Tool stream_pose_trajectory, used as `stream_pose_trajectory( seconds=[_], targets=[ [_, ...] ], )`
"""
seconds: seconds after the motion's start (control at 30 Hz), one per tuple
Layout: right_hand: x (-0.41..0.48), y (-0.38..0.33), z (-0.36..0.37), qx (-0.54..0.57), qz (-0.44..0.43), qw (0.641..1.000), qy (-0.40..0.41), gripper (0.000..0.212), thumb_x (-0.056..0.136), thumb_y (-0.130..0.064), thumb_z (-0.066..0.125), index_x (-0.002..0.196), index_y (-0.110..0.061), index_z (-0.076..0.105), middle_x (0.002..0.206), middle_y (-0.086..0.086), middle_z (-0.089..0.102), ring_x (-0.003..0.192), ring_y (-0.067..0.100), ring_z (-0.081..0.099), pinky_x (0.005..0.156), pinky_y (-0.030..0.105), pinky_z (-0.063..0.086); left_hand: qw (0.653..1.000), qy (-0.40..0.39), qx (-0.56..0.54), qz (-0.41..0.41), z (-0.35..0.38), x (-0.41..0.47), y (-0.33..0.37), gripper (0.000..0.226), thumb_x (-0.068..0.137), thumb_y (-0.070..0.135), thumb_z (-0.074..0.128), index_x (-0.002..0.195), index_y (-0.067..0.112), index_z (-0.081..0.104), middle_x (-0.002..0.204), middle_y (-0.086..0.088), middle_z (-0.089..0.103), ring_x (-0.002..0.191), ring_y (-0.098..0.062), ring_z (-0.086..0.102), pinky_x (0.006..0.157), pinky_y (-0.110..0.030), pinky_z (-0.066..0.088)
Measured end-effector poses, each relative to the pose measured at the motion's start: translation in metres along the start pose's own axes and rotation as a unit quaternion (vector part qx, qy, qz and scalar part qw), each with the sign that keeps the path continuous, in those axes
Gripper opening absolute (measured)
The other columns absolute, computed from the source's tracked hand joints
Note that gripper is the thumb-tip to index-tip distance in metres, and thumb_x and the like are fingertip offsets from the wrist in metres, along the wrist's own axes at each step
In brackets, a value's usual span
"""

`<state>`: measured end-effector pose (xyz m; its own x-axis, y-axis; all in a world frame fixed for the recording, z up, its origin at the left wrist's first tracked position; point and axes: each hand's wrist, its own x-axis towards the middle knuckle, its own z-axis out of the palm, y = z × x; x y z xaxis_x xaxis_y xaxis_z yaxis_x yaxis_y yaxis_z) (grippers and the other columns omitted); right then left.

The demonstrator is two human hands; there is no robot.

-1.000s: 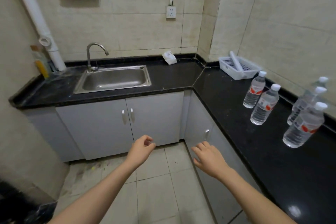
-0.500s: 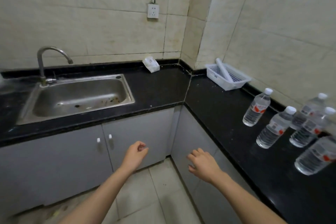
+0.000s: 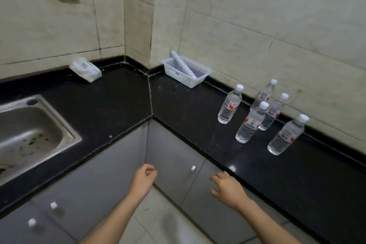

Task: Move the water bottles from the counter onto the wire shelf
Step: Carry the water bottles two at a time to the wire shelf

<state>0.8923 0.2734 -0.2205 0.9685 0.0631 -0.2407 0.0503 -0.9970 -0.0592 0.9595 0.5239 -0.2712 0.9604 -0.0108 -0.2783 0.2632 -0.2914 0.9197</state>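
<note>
Several clear water bottles with white caps and red-and-white labels stand upright on the black counter (image 3: 198, 125) at the right; the nearest to the corner is one bottle (image 3: 229, 107), another (image 3: 250, 125) stands closer to the counter's front edge, and a third (image 3: 285, 136) is farthest right. Two more stand behind them by the wall. My left hand (image 3: 143, 181) hangs in front of the cabinets with fingers loosely curled, holding nothing. My right hand (image 3: 227, 189) is just below the counter's front edge, fingers apart and empty, well short of the bottles. No wire shelf is in view.
A white plastic basket (image 3: 195, 77) holding a white tube sits at the counter's back corner. A pack of wipes (image 3: 86, 69) lies left of the corner. The steel sink (image 3: 65, 132) is at the left. Grey cabinet doors (image 3: 174, 160) stand below the counter.
The view has moved closer and turned right toward the corner and bottles. Both hands have stayed low in front of the cabinets, the right now nearer the counter edge.
</note>
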Motion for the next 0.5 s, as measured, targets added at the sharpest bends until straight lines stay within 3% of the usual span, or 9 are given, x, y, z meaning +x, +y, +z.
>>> stream_pose_trajectory(
  seconds=[0.1,0.17,0.3,0.5],
  targets=[
    [0.000,0.029,0.000,0.023,0.081,0.996,-0.004,0.053,0.086,-0.042,0.032,0.130,-0.016,0.046,0.127,0.006,0.051,0.121,0.023,0.043,0.094,0.030,0.038,0.999,-0.048,0.013,0.007,0.030,0.018,0.010,0.005,0.084,0.005,0.056,0.087,0.009,0.055,0.075,-0.004,0.054,0.078,-0.021,0.051,0.071,-0.027,0.038],
    [0.007,0.047,0.000,0.038,0.118,0.992,0.012,0.042,0.091,-0.035,0.042,0.130,-0.018,0.046,0.125,0.003,0.052,0.120,0.021,0.043,0.093,0.030,0.038,0.997,-0.070,0.031,0.014,0.046,0.031,0.019,0.006,0.084,0.007,0.057,0.088,0.011,0.055,0.078,-0.004,0.055,0.080,-0.022,0.053,0.075,-0.029,0.040],
    [0.037,0.087,0.003,0.132,0.195,0.968,0.085,0.036,0.090,-0.032,0.048,0.124,-0.020,0.052,0.118,0.000,0.057,0.115,0.018,0.047,0.084,0.026,0.039,0.992,-0.100,0.075,0.030,0.072,0.071,0.046,0.007,0.085,0.010,0.056,0.091,0.013,0.055,0.082,-0.006,0.055,0.080,-0.022,0.053,0.076,-0.028,0.041],
    [0.111,0.131,-0.017,0.285,0.282,0.889,0.223,0.041,0.088,-0.022,0.055,0.127,-0.011,0.048,0.122,0.009,0.058,0.115,0.025,0.051,0.090,0.035,0.043,0.987,-0.095,0.107,0.079,0.107,0.150,0.108,0.005,0.085,0.005,0.056,0.087,0.009,0.054,0.065,0.001,0.050,0.065,-0.016,0.048,0.058,-0.013,0.037]
  ],
)
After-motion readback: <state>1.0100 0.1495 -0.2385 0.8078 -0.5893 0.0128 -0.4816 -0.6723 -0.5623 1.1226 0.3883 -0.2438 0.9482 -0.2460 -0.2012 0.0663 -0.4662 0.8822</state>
